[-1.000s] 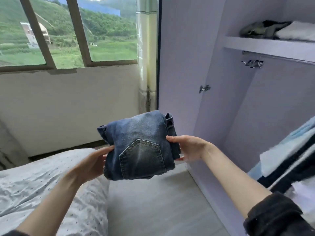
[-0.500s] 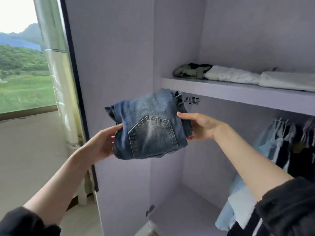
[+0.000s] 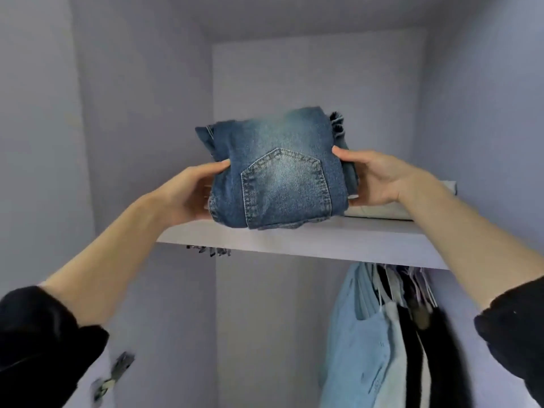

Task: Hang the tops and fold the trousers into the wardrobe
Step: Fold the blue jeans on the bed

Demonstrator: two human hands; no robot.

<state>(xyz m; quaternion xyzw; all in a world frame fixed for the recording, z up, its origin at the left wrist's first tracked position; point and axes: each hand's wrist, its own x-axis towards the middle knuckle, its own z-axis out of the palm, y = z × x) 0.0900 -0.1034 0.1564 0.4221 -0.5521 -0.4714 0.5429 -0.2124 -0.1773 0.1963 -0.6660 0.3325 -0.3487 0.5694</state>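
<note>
Folded blue jeans (image 3: 276,172), back pocket facing out, held upright over wardrobe shelf (image 3: 309,238) front edge; hung tops (image 3: 382,334) below right.

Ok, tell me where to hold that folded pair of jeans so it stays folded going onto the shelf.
Grip the folded jeans at their two short ends, coming in from either side, as the left hand and right hand do. Squeezing inward probably keeps the stacked layers together above the shelf.
</note>
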